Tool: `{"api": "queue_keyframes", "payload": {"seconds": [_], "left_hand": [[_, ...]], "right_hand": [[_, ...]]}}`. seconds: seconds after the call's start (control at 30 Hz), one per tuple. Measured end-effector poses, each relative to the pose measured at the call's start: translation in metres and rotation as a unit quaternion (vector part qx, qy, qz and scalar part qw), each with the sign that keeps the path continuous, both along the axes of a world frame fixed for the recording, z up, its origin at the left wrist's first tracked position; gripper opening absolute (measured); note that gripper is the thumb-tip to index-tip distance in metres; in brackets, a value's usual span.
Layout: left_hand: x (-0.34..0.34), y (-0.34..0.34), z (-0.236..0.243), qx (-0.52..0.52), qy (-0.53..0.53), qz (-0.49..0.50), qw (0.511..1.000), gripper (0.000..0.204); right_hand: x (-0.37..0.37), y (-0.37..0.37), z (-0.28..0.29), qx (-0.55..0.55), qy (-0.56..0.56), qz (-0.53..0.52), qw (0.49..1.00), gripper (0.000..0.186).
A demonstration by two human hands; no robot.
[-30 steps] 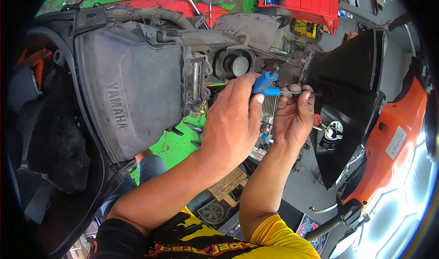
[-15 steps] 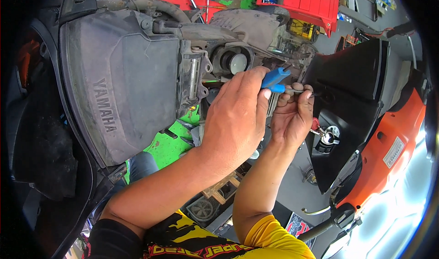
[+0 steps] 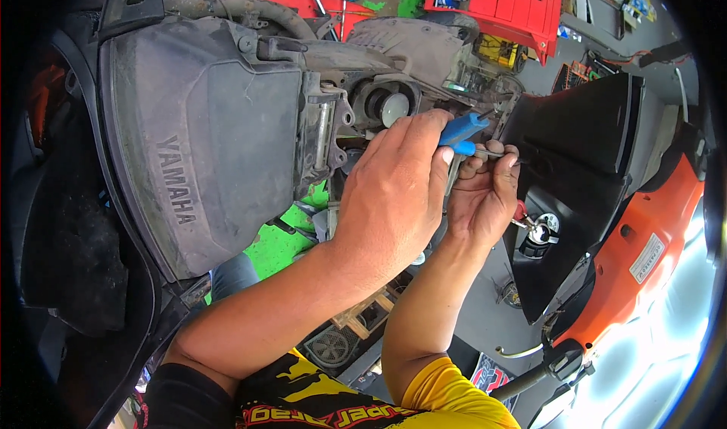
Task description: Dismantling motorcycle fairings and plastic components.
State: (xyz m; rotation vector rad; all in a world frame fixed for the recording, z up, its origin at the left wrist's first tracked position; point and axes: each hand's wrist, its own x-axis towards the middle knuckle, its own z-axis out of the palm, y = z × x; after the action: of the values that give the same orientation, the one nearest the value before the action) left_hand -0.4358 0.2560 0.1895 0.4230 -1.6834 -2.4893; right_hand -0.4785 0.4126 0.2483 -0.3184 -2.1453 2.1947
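My left hand (image 3: 394,190) is closed, palm down, round two blue handles. From the lower one, a blue-handled screwdriver (image 3: 463,149), a thin metal shaft runs right toward the black panel (image 3: 575,130). The upper blue handle (image 3: 463,128) slants up, with a short dark shaft at its end; its kind is unclear. My right hand (image 3: 483,202) is palm up, its fingertips pinching the thin shaft close to the panel. Its tip is hidden. Just right of my right wrist, a key (image 3: 522,213) with a red part hangs at the ignition lock (image 3: 538,234).
A large dark grey scooter cover (image 3: 219,141) fills the left side. Beyond my hands is a round pale cap (image 3: 394,109). An orange body panel (image 3: 628,255) and handlebar lie at right. A red tool cabinet (image 3: 500,9) stands at the far side, and a wooden piece (image 3: 363,315) lies below my arms.
The upper blue handle has shifted slightly right and up. Both hands keep their hold, nearly in the same place.
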Motion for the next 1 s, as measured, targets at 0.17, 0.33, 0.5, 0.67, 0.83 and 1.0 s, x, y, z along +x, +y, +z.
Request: {"api": "queue_keyframes", "payload": {"seconds": [0.17, 0.33, 0.5, 0.67, 0.83, 1.0], "left_hand": [[-0.001, 0.000, -0.002, 0.009, 0.009, -0.002, 1.000, 0.028], [-0.001, -0.001, -0.004, 0.017, 0.001, -0.009, 1.000, 0.027], [-0.002, 0.003, -0.006, 0.016, -0.011, -0.018, 1.000, 0.027], [-0.004, 0.004, -0.007, 0.005, 0.000, -0.013, 1.000, 0.028], [-0.008, 0.003, -0.005, 0.015, 0.002, -0.001, 1.000, 0.026], [-0.017, -0.007, 0.014, -0.019, -0.058, -0.045, 0.997, 0.030]], "right_hand": [[0.000, 0.000, 0.001, 0.008, 0.002, 0.004, 1.000, 0.017], [0.002, 0.001, -0.001, 0.022, -0.001, -0.005, 1.000, 0.017], [0.000, 0.004, 0.000, 0.035, -0.001, -0.009, 0.999, 0.017], [-0.002, 0.002, -0.001, 0.027, 0.006, -0.010, 1.000, 0.017], [-0.003, 0.003, -0.003, 0.012, 0.016, -0.020, 1.000, 0.017], [0.003, -0.003, -0.012, -0.069, 0.020, -0.024, 0.997, 0.030]]}}
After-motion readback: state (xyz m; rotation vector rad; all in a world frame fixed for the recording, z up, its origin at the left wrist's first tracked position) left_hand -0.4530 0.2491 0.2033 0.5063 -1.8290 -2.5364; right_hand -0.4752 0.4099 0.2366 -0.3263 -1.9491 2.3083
